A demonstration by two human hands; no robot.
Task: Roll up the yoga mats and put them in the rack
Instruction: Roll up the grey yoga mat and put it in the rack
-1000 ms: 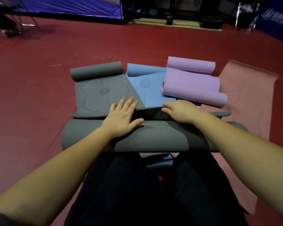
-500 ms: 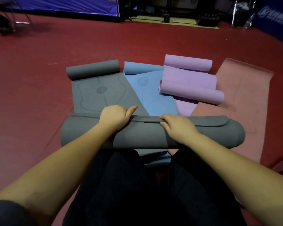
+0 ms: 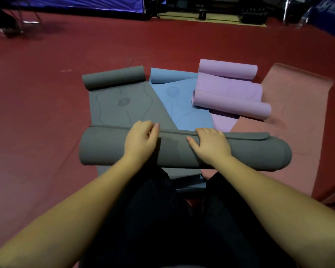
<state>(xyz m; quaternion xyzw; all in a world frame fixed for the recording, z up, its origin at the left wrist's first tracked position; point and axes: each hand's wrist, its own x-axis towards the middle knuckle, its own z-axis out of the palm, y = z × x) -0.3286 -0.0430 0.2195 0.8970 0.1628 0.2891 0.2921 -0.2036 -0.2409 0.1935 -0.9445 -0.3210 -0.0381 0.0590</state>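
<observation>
We see a grey yoga mat (image 3: 182, 151), rolled into a thick cylinder, lying crosswise on the red floor (image 3: 37, 122) just beyond the person's dark-clad knees. The left hand (image 3: 141, 140) rests on the roll's upper side, fingers curled over its far edge, where the mat's loose end lies as a seam. The right hand (image 3: 211, 142) grips the same edge a little to the right, thumb pointing left. Beyond the roll lie four more mats (none fully rolled): a second grey mat (image 3: 120, 97) at far left, a blue mat (image 3: 182, 105), a lilac mat (image 3: 230, 93) curled at both ends, and a flat pink mat (image 3: 290, 117) at right.
</observation>
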